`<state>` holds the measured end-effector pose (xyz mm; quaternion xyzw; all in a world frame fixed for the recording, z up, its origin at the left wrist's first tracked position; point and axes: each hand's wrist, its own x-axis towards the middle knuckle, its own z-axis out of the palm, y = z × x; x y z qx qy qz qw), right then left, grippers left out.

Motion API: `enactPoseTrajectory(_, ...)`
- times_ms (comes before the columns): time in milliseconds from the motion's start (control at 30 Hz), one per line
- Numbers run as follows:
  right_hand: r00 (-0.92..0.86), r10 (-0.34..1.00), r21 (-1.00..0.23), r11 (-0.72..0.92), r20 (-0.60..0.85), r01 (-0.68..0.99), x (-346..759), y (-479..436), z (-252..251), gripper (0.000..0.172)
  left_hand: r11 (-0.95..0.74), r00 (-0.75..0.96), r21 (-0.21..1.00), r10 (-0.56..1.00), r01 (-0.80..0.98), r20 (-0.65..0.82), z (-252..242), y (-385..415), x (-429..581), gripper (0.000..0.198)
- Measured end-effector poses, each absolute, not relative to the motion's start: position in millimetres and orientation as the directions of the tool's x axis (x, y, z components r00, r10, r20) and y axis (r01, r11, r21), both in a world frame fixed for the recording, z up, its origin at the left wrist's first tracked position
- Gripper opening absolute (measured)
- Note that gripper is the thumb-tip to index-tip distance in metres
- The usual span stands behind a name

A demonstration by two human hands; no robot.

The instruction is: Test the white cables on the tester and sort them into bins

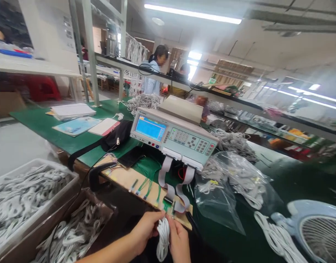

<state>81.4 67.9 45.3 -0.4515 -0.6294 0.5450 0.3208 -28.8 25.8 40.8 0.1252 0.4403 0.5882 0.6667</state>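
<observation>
A coiled white cable (162, 239) hangs between my two hands near the bottom centre. My left hand (146, 227) is closed in a pinch at the upper end of the cable. From the other side, the fingers of my right hand (178, 233) are closed on the same end. Both sets of fingertips meet at a small green circuit board (166, 205) on the front edge of a wooden board (124, 174); the cable's tip is hidden by them, so I cannot tell whether it is plugged in. Grey ribbon cables (163, 173) run from there up to a tester with a blue screen (150, 128).
To the left stand a white crate (71, 179) and a brown box (109, 212), both full of cable bundles. Plastic bags of cables (219, 197) and a fan (318, 226) are at right. Booklets (74, 126) and a black bag (120, 135) lie on the green table. People sit beyond.
</observation>
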Motion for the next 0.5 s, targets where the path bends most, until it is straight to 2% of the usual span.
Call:
enactPoseTrajectory(167, -0.283, 0.959, -0.963, 0.063, -0.014, 0.261, 80, 44, 39, 0.043, 0.214, -0.142, 0.669, 0.889, -0.712, -0.436, 51, 6, -16, 0.031)
enactPoseTrajectory(233, -0.267, 0.963, -0.966, 0.035, -0.036, 0.258, 78, 31, 32, 0.045, 0.232, -0.114, 0.687, 0.901, -0.688, -0.418, 54, -2, -14, 0.042)
enactPoseTrajectory(267, -0.283, 0.957, -0.968, 0.008, -0.065, 0.250, 77, 24, 30, 0.045, 0.230, -0.108, 0.738, 0.919, -0.635, -0.380, 54, -6, -16, 0.049)
enactPoseTrajectory(333, -0.369, 0.919, -0.964, -0.041, -0.140, 0.263, 79, 9, 31, 0.042, 0.209, -0.115, 0.893, 0.955, -0.399, -0.275, 50, -16, -26, 0.058)
enactPoseTrajectory(400, -0.459, 0.871, -0.948, -0.023, -0.175, 0.318, 88, -3, 42, 0.031, 0.204, -0.106, 0.979, 0.973, -0.031, -0.206, 39, -31, -43, 0.051)
enactPoseTrajectory(467, -0.469, 0.868, -0.926, 0.027, -0.165, 0.376, 114, -6, 61, 0.021, 0.268, -0.091, 0.922, 0.963, 0.280, -0.252, 26, -50, -65, 0.032)
enactPoseTrajectory(500, -0.415, 0.898, -0.916, 0.036, -0.145, 0.400, 136, -3, 70, 0.020, 0.350, -0.134, 0.859, 0.937, 0.374, -0.323, 19, -58, -77, 0.028)
